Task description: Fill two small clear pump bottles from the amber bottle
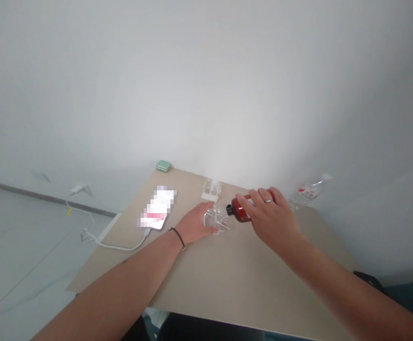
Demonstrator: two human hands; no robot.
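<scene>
My right hand (268, 215) grips a dark red-brown bottle (240, 210) with a black cap, tipped on its side so the neck points left. The neck sits right at the rim of a small clear glass (217, 220) on the beige table (234, 279). My left hand (194, 225), a black band on its wrist, is wrapped round the left side of that glass. A second clear glass (211, 188) stands just behind, untouched. Whether liquid is flowing is too small to tell.
A phone (157, 208) lies at the table's left on a white cable (116, 245) that runs off to the floor. A small green case (163, 165) sits at the far corner. A clear plastic water bottle (307, 192) lies at the right against the white wall.
</scene>
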